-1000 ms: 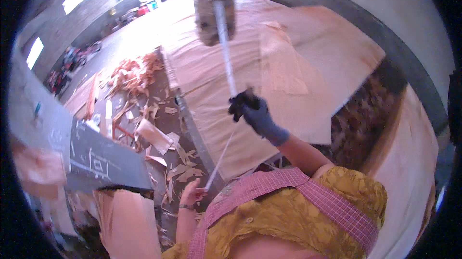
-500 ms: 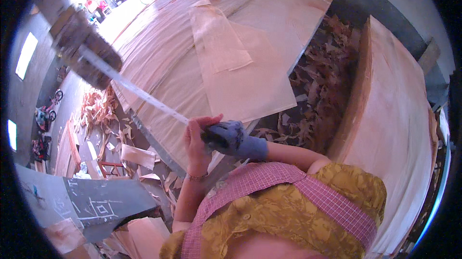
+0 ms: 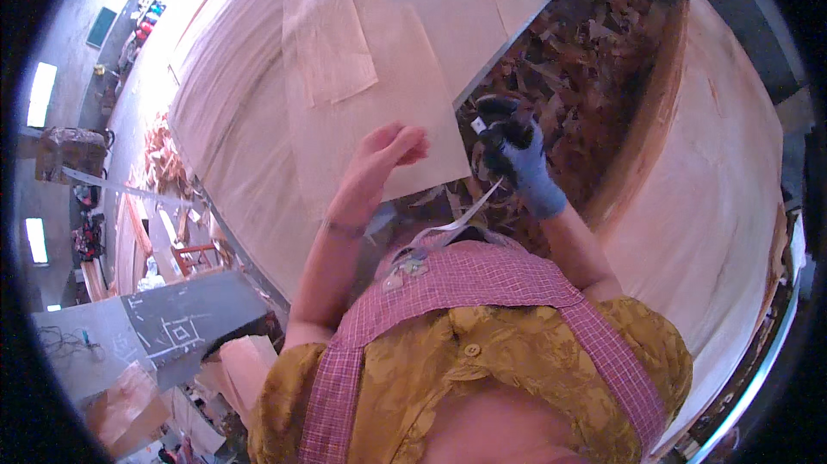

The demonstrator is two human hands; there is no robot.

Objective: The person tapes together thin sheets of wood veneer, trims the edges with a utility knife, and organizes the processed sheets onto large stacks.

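Observation:
My bare left hand (image 3: 388, 158) is closed, its fingers curled above the pale wood veneer; whatever it may hold is hidden. To its right, my right hand (image 3: 515, 149) wears a blue glove with a dark palm, its fingers bent. From that glove a narrow white strip (image 3: 469, 211) curves down toward the front of my pink checked apron (image 3: 457, 279). A small white piece (image 3: 478, 125) shows at the gloved fingers. Below my hands lies a pale veneer sheet (image 3: 405, 59), with a smaller piece (image 3: 332, 42) overlapping it on the large veneer stack (image 3: 233, 93).
A second tall veneer stack (image 3: 724, 145) stands at the right. Dark veneer scraps (image 3: 586, 50) fill the gap between the stacks. At far left a blurred wooden block (image 3: 73, 154) has a translucent strip (image 3: 129, 188) running from it. A grey chalk-marked board (image 3: 177, 326) is at lower left.
My hands, together before at the near end of a long white strip, have come apart. The gloved hand has moved right and farther away. The view has shifted, and the wooden block appears farther left.

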